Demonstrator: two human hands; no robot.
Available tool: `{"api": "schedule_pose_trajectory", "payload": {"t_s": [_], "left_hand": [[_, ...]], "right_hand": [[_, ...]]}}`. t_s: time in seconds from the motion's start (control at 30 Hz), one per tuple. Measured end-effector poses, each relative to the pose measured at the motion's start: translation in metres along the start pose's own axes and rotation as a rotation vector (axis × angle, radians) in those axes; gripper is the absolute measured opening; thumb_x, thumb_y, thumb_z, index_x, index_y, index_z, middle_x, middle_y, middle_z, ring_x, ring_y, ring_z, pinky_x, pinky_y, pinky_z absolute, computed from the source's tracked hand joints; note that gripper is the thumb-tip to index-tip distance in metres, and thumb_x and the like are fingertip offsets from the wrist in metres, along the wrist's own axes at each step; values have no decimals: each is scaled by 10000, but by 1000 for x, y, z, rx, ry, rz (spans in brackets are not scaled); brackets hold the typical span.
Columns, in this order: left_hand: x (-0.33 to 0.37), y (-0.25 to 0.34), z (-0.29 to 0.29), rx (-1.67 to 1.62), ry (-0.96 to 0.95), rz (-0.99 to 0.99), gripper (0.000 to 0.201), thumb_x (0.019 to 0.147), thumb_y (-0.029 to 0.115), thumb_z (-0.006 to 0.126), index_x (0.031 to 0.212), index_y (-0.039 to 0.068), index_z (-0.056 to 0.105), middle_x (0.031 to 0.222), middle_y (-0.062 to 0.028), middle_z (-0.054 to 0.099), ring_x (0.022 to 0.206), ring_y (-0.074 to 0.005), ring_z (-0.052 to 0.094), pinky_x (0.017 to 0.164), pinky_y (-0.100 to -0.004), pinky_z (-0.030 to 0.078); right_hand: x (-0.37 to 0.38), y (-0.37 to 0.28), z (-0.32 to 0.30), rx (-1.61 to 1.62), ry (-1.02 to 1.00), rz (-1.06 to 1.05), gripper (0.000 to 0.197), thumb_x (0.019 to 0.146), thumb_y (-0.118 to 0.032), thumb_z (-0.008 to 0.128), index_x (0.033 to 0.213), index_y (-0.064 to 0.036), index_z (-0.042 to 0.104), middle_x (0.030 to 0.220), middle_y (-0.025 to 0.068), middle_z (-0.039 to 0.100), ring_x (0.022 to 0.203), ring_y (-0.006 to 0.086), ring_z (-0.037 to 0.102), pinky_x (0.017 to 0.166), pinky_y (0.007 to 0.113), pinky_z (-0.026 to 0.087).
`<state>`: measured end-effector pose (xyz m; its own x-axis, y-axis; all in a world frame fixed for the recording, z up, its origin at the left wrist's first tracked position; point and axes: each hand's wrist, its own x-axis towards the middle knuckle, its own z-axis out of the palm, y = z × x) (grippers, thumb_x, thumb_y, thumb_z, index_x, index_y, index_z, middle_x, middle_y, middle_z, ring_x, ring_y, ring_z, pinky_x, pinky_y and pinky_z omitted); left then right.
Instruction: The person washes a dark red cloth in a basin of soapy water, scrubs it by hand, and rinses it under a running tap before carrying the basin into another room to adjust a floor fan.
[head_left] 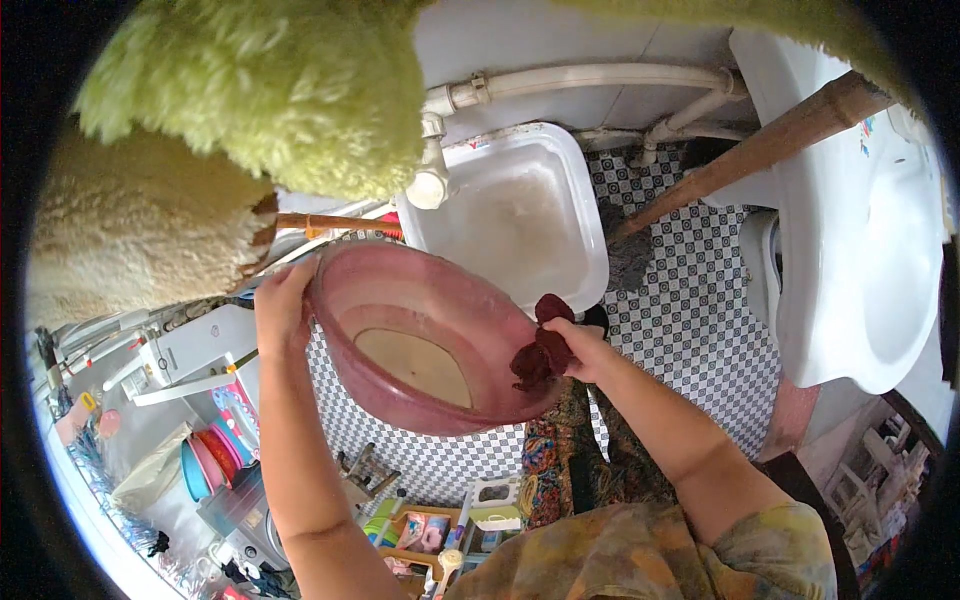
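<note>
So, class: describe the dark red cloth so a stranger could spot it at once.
Find the large pink basin near the picture's centre. At its right-hand side, the person's right hand holds the crumpled cloth. Its dark maroon colour sets it apart from the paler basin.

Partly hidden pink basin and white tub.
Dark red cloth covers some basin rim; the basin hides a tub corner.

Tub behind basin, sink right
</note>
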<state>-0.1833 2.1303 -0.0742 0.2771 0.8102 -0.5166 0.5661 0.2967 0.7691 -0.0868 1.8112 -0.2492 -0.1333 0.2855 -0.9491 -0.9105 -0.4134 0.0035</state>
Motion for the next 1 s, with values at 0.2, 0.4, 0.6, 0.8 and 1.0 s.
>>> {"api": "schedule_pose_trajectory", "payload": {"t_s": [0.2,0.4,0.6,0.8,1.0], "left_hand": [[12,34,42,18,9,97,181,724,130,594,724,-51,578,569,2,490,459,-58,393,403,-206,281],[36,26,31,156,-97,75,216,747,133,594,821,-69,575,727,-73,579,599,-130,524,543,-246,424],[35,10,28,216,-100,122,222,757,123,584,859,-74,572,766,-81,590,643,-140,545,591,-250,450],[31,11,15,172,-108,-48,240,772,108,561,909,-90,561,815,-99,591,685,-148,550,612,-258,454],[-43,37,10,-151,79,83,122,743,46,533,804,-48,580,724,-76,576,643,-139,541,585,-260,440]], "right_hand": [[23,22,7,169,-257,75,317,693,-357,557,934,-151,537,921,15,560,919,175,488,779,386,346],[29,30,6,116,-294,-32,215,716,-270,575,880,-136,543,844,3,577,794,157,545,659,314,431],[30,34,0,261,-272,76,202,715,-239,580,872,-123,529,813,5,576,745,157,564,612,300,462],[14,28,10,244,-202,86,265,722,-231,573,926,-82,494,836,30,562,762,166,560,642,311,470],[-49,11,13,194,-16,-543,340,694,-219,584,975,-46,500,882,86,563,787,194,563,631,322,459]]}}
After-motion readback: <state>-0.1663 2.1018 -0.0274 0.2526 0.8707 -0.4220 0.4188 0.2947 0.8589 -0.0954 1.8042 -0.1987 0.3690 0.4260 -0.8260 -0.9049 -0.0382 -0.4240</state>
